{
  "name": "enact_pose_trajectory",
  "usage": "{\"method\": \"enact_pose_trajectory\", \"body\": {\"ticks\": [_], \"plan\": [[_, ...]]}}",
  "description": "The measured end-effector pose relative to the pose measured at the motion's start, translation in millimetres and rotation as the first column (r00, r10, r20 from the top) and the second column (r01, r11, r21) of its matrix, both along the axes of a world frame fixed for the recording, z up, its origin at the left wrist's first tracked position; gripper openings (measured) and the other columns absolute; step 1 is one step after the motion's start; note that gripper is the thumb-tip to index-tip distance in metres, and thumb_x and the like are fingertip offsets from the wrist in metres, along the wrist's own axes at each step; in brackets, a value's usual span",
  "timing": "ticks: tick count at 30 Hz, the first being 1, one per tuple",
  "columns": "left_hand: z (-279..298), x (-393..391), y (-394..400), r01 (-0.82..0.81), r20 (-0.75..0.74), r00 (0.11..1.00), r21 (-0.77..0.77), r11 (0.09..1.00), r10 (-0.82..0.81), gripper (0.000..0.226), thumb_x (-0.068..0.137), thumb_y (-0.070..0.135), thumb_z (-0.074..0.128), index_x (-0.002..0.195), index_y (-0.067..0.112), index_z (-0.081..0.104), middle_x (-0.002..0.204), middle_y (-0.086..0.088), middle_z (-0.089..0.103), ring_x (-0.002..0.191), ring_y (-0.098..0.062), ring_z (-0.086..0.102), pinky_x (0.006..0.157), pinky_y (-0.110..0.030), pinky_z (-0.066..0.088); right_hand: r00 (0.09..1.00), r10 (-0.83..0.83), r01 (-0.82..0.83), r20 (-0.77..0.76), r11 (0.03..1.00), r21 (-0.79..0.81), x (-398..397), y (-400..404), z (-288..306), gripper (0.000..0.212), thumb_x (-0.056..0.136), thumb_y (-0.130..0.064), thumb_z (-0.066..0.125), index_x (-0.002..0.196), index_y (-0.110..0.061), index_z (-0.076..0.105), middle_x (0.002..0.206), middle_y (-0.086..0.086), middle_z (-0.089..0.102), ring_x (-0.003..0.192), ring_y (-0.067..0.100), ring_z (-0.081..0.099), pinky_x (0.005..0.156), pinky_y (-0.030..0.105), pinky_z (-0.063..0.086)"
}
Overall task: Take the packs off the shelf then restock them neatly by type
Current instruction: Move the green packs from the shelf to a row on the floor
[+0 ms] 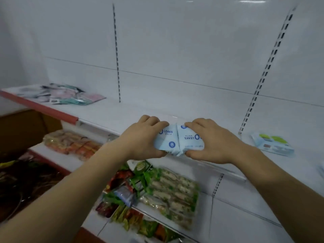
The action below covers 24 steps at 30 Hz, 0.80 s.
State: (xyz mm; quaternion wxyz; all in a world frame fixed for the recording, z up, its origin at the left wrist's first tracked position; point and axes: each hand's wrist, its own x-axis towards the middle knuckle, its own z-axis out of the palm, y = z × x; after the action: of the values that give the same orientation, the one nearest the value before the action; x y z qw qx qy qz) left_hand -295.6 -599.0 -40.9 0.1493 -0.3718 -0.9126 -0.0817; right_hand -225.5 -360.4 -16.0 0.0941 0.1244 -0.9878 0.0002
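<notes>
Two pale blue packs sit side by side, touching, at the front edge of the white shelf (122, 113). The left hand (145, 137) grips the left pack (166, 139), fingers curled over its top and thumb under; the right hand (210, 141) grips the right pack (190, 139) the same way. A heap of flat packs (70, 95) lies far left; a green-labelled pack (273, 143) lies right.

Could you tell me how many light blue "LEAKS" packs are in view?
2: the left pack is in the left hand, the right pack in the right hand, touching.
</notes>
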Motion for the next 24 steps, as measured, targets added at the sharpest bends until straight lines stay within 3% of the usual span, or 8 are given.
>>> {"method": "enact_pose_trajectory", "body": {"ticks": [9,12,15,20,24], "plan": [[-31,28,-198,-0.396,0.047,0.916,-0.038,0.918,0.397,0.096,0.075,0.066,0.069,0.153,0.031,0.025,0.145,0.006,0.036,0.134,-0.019,0.027,0.112,-0.041,0.035,0.920,0.391,-0.392,0.042,0.918,0.052,-67,-196,-32,0.093,0.081,-0.067,0.062,0.155,-0.029,0.021,0.148,-0.005,0.030,0.133,0.016,0.028,0.099,0.043,0.047],[-46,35,-249,-0.531,0.070,0.843,-0.057,0.846,0.534,0.098,0.076,0.068,0.068,0.154,0.031,0.021,0.150,0.007,0.031,0.136,-0.020,0.021,0.113,-0.040,0.030,0.862,0.502,-0.506,0.061,0.860,0.066,-92,-256,-46,0.095,0.080,-0.070,0.059,0.155,-0.028,0.019,0.151,-0.003,0.028,0.136,0.018,0.027,0.105,0.042,0.043],[-60,41,-292,-0.647,0.106,0.749,-0.095,0.757,0.654,0.098,0.076,0.067,0.068,0.154,0.033,0.019,0.149,0.006,0.031,0.136,-0.021,0.022,0.112,-0.044,0.037,0.777,0.619,-0.628,0.119,0.775,0.071,-117,-310,-64,0.102,0.073,-0.073,0.056,0.156,-0.031,0.013,0.153,-0.001,0.026,0.138,0.019,0.027,0.109,0.044,0.041],[-84,51,-348,-0.768,0.152,0.596,-0.181,0.615,0.789,0.095,0.078,0.067,0.066,0.153,0.032,0.019,0.147,0.004,0.032,0.135,-0.023,0.024,0.108,-0.046,0.041,0.633,0.755,-0.771,0.172,0.635,0.051,-148,-386,-97,0.098,0.082,-0.054,0.066,0.156,-0.030,0.007,0.152,-0.003,0.021,0.138,0.019,0.022,0.104,0.041,0.045],[-110,63,-384,-0.827,0.171,0.492,-0.214,0.520,0.853,0.095,0.079,0.068,0.065,0.153,0.029,0.020,0.145,0.002,0.032,0.134,-0.024,0.025,0.104,-0.046,0.043,0.521,0.831,-0.850,0.195,0.526,0.030,-162,-441,-128,0.096,0.082,-0.052,0.066,0.156,-0.028,0.010,0.149,-0.003,0.022,0.138,0.020,0.022,0.100,0.040,0.047]]}}
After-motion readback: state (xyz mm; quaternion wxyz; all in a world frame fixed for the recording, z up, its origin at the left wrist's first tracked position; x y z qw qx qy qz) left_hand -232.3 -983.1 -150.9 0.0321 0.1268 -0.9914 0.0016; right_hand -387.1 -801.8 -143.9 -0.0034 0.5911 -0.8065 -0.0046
